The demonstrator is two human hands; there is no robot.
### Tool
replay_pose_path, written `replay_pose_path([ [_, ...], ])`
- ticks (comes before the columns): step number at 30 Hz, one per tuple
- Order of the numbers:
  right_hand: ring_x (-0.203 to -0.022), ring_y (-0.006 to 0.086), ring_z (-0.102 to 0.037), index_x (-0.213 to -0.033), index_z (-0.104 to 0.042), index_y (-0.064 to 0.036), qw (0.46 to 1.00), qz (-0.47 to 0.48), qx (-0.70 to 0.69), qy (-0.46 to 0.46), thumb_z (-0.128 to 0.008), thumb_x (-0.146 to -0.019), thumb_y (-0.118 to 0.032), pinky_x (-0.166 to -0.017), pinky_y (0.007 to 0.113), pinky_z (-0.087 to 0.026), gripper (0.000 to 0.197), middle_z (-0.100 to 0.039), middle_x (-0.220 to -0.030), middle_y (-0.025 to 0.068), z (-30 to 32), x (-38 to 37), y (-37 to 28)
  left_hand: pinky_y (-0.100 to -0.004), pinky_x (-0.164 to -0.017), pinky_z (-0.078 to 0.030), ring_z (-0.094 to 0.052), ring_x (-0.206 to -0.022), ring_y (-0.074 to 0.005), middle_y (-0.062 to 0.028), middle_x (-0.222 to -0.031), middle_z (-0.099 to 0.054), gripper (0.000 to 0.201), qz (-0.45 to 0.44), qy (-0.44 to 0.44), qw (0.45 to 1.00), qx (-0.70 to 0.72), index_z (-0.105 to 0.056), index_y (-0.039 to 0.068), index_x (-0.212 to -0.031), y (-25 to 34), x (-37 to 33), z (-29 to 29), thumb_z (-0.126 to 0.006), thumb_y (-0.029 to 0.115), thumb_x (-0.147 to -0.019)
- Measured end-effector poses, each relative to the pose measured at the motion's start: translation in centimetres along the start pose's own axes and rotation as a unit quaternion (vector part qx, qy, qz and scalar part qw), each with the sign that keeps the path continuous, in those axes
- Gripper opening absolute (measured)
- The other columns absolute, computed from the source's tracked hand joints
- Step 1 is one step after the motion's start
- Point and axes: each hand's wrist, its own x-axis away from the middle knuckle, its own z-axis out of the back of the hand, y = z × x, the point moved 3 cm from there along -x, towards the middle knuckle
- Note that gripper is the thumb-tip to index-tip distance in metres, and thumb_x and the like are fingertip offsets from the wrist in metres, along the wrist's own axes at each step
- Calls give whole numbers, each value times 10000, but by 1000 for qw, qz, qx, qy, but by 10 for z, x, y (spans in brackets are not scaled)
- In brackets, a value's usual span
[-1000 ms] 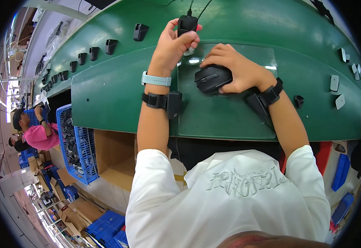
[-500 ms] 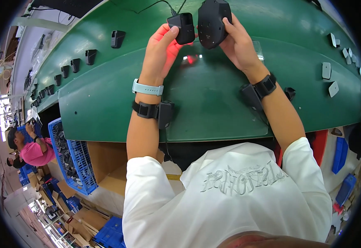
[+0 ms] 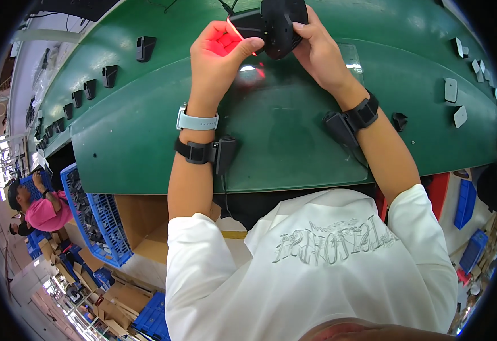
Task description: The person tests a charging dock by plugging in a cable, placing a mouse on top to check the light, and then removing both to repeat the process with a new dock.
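Observation:
My left hand [image 3: 219,55] grips a small black boxy device [image 3: 247,24] with a cable at its far end; its exact kind I cannot make out. Red light glows from it over the fingers and palm, and a red spot shows on the green table [image 3: 163,142]. In my right hand [image 3: 321,57] is a larger black rounded housing [image 3: 283,28], tilted on edge, thumb on its face. The two things meet or overlap in view; whether they touch cannot be told. Both hands are closed on what they hold, above the table's far middle.
Black wedge-shaped parts [image 3: 144,49] stand in a row along the left. White and grey flat pieces [image 3: 450,90] lie at right, near a small black part [image 3: 399,121]. A transparent sheet [image 3: 299,176] covers the middle. Left below are a blue crate [image 3: 112,224] and a person in pink [image 3: 48,213].
My left hand has turned the boxy device and brought it against or in front of the rounded housing. Both hands have shifted slightly left and farther away.

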Motion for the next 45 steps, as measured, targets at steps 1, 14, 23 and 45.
replay_pose_path([
  [1, -1314, 213, -539, -1583, -300, -39, 1000, 16, 24, -11, -427, -1009, -85, -1128, 358, -429, 589, -502, -1465, 106, -1, 1, 0, -279, -793, -601, -690, -828, -121, -29, -877, -690, 258, -14, -5, 1000, 13, -612, 12, -934, -2, -1, -2, -853, 38, -846],
  [14, -1311, 203, -508, -1551, -273, -15, 991, 59, 122, 4, -520, -1003, -58, -1114, 338, -419, 603, -504, -1413, 114, 8, 0, -1, -242, -738, -551, -672, -831, -99, -17, -879, -692, 238, -10, -26, 999, 36, -637, 11, -1010, -1, 1, -7, -824, 15, -863],
  [23, -1205, 255, -623, -1407, -545, -55, 804, 295, 517, 12, -767, -888, -233, -1065, 385, -482, 592, -633, -1331, 105, -8, 17, -20, -310, -891, -598, -689, -979, -156, -83, -1099, -695, 414, 82, -90, 984, 130, -567, -38, -1204, -9, 3, -7, -771, -92, -848],
  [45, -1081, 339, -588, -1196, -656, -46, 825, 119, 488, -258, -735, -613, -136, -997, 422, -480, 596, -646, -1172, 129, -11, 18, -7, -235, -779, -526, -651, -892, -99, -43, -1024, -698, 416, -168, 127, 977, -31, -636, -21, -1267, 5, -6, 31, -797, 20, -886],
])
